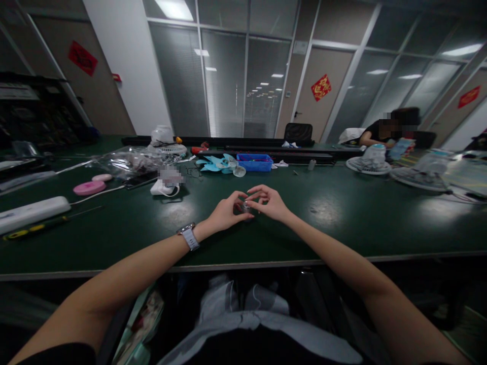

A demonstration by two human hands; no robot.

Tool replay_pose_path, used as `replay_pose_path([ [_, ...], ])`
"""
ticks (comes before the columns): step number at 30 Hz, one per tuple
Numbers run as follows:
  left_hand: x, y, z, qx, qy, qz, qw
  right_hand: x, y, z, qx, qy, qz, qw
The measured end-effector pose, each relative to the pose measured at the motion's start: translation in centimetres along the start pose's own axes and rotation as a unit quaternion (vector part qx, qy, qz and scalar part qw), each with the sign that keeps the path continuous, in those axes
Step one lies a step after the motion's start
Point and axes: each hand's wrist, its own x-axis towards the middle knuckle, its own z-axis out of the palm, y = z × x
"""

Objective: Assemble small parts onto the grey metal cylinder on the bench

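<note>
My left hand [227,213] curls its thumb and fingers around a small silvery part [246,206] low over the green table. A watch with a pale strap is on that wrist. From the other side, my right hand [272,204] pinches at the top of the same part, thumb and index finger close together. The fingers cover much of the part, and its exact kind is too small to make out.
Behind my hands are a blue bin [254,162] and light-blue fan blades [216,163]. To the left lie a white power strip [34,214], a yellow-handled screwdriver [36,228] and a pink round thing [89,188]. Fan parts [368,161] and a seated person [384,133] are at right.
</note>
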Motion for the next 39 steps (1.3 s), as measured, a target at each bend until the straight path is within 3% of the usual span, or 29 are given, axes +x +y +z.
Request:
replay_pose_path([
  [5,0.0,0.0,0.0,0.005,0.007,0.000,1.000,0.0,-0.4,0.3,-0.014,0.014,-0.006,1.000],
  [10,0.1,0.1,-0.1,0.013,0.006,-0.007,1.000,0.5,0.2,-1.2,0.004,0.063,-0.002,0.998],
  [12,0.1,0.2,-0.1,0.008,0.003,-0.005,1.000,0.5,0.9,-2.2,0.005,0.032,0.020,0.999],
  [18,0.0,0.2,-0.1,0.002,0.005,-0.010,1.000,0.3,3.2,-4.0,-0.010,-0.160,0.111,0.981],
  [25,0.0,0.1,-0.1,-0.003,0.003,-0.008,1.000,0.5,3.5,-3.8,-0.040,-0.187,0.080,0.978],
  [30,0.0,0.0,-0.1,-0.001,0.004,-0.011,1.000,0.5,3.2,-3.6,-0.051,-0.151,0.074,0.984],
  [36,0.0,0.0,-0.1,0.007,0.006,-0.007,1.000,0.5,1.4,-2.5,-0.020,0.016,0.019,0.999],
  [39,0.0,0.0,-0.1,0.008,0.005,-0.006,1.000,0.3,0.3,-1.4,0.002,0.019,-0.004,1.000],
])
